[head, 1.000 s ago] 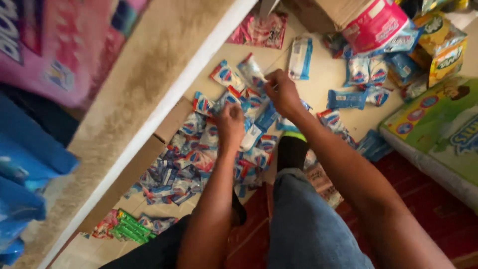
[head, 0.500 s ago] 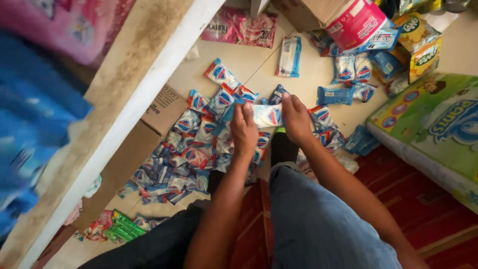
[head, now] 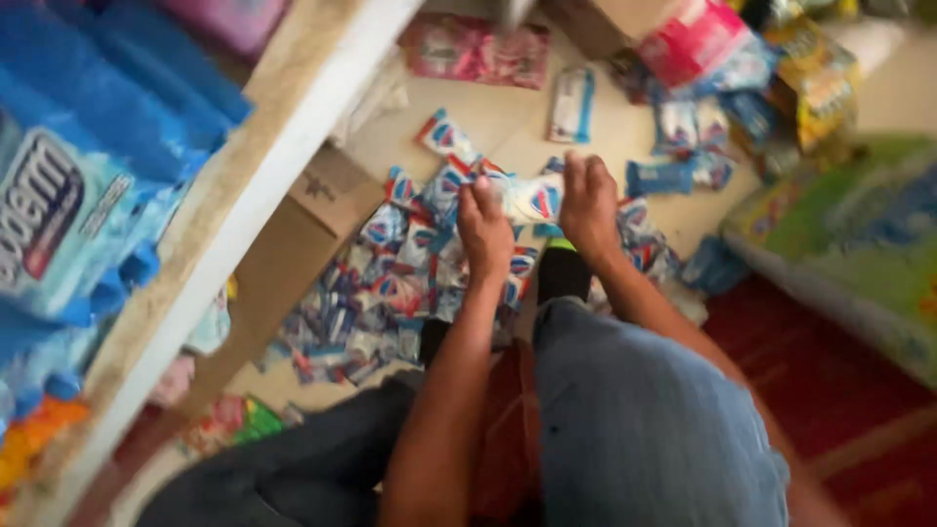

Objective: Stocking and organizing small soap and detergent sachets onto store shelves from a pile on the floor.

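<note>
My left hand [head: 485,226] and my right hand [head: 587,202] are raised over the floor and together grip a strip of small white, blue and red sachets [head: 527,196] stretched between them. Below them a pile of the same sachets [head: 390,283] is spread over the tan floor. My knees in grey-blue trousers [head: 634,420] fill the bottom of the view. The picture is blurred by motion.
A white-edged shelf [head: 254,176] runs diagonally at left, with blue packets [head: 78,195] on it. A cardboard box [head: 293,244] lies below it. Pink, yellow and blue packages [head: 742,68] lie at top right, a green pack [head: 859,234] at right, a red mat [head: 830,390] beneath.
Both hands lifted from the pile with a sachet strip between them. The camera tilted, bringing the shelf and blue packets closer at left.
</note>
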